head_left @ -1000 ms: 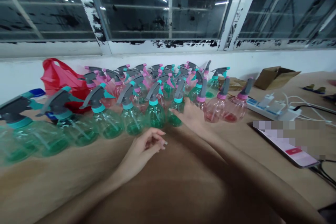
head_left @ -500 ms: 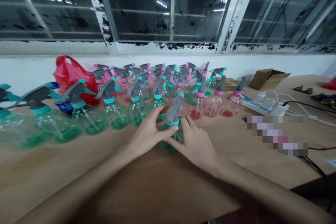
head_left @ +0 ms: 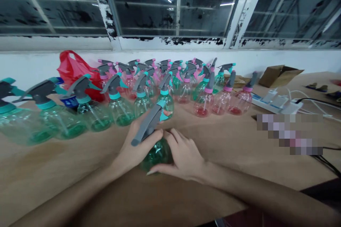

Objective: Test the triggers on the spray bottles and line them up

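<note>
A green spray bottle [head_left: 157,156] with a grey and turquoise trigger head is between my hands, low over the brown tabletop. My left hand [head_left: 138,138] is closed around its neck, just under the head, with the thumb across the front. Around the round green body my right hand [head_left: 186,152] is wrapped, thumb in front and fingers over the upper side. The grey lever points toward the lower left. Beyond my hands stands a row of green spray bottles [head_left: 121,111]. Pink spray bottles [head_left: 204,104] stand to the right of that row.
More spray bottles crowd behind, by the wall. A red plastic bag [head_left: 76,69] lies at the back left. A white power strip [head_left: 277,104] with cables and an open cardboard box [head_left: 279,75] are on the right. A blurred-out object [head_left: 289,134] lies nearer.
The held spray bottle has come closer to me and leftward, and its head has turned to the lower left. My left hand has shifted to its neck, my right hand lower on its body.
</note>
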Tool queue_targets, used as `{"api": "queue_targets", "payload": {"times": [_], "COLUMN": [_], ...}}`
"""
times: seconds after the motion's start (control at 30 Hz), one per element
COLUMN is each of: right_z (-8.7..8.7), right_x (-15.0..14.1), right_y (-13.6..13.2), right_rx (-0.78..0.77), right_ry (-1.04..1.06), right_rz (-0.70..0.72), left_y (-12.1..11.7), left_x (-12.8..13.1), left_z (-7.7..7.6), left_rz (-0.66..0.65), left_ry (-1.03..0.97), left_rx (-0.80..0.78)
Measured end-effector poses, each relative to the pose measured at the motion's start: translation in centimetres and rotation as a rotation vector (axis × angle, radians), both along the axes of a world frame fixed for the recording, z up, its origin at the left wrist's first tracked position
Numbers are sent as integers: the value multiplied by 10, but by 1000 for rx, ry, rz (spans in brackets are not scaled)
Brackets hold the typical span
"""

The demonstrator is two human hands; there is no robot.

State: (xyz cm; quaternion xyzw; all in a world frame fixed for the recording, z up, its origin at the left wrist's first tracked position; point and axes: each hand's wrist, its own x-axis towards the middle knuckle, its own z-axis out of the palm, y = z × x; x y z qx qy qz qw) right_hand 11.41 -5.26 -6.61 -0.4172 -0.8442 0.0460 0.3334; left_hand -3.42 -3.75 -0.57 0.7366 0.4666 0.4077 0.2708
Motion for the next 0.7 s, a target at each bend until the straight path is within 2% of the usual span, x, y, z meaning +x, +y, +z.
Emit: {"api": "queue_targets", "payload": {"times": [0.1,0.2,0.3,0.5,0.7], "right_z": [-16,-31,-38,-37,-38], "right_x": [26,53,69,67,63], "right_y": [16,34,49,59,60], "right_rx": [-47,-123,-146,-165,-170], "right_ry": [-49,-28,-61,-132,-158], "right_rz": [156,95,62,102,107], "left_y": [5,13,20,31,31], "left_x": [-4,-4,-2,2,1], "left_z": [4,9,10,7,12], "left_rz": [-9,-25,-55,-126,-214], "left_ry": [62,98,102,36,46], "left_rx": [32,5,-23,-51,-57]}}
